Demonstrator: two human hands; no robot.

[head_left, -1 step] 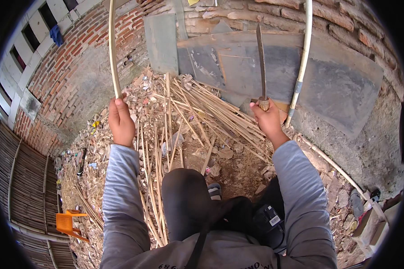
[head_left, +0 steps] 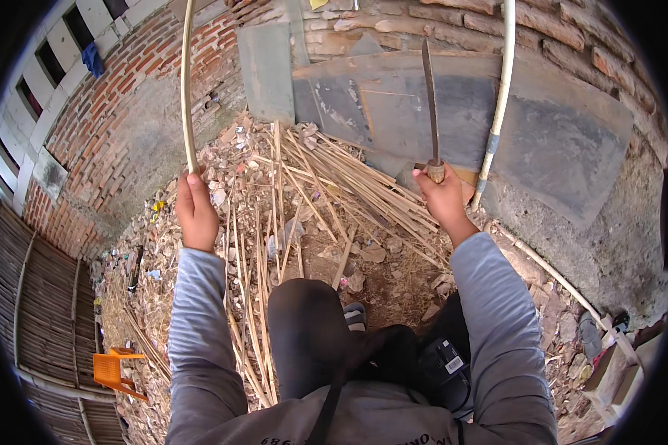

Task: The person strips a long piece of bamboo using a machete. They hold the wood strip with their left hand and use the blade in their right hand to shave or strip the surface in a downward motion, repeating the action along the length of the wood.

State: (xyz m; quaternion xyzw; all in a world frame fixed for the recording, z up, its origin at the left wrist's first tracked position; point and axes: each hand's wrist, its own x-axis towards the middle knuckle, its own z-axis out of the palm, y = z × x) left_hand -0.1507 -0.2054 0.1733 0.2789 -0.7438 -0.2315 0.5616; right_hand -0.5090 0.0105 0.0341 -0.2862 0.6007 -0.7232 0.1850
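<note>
Brick walling point(head_left: 148, 81) fills the view at ten o'clock, with grey sheet panels point(head_left: 453, 104) leaning at one o'clock and rubble-strewn ground point(head_left: 145, 259) between them. Near nine o'clock, the left hand point(head_left: 197, 211) is closed round a pale bamboo strip point(head_left: 186, 96), its thumb pressed along the near face and its other fingers curled mostly out of sight; the strip rises from this grip toward eleven o'clock and leaves the upper edge. Between two and three o'clock, the right hand point(head_left: 445, 199) has its fingers wrapped snugly about the wooden handle point(head_left: 436, 173) of a long knife point(head_left: 432, 104), whose dark, narrow blade points to twelve o'clock, well apart from the strip. Around twelve o'clock, just above centre, lies a heap of split strips point(head_left: 356, 178). An orange plastic chair point(head_left: 110, 369) stands at eight o'clock
</note>
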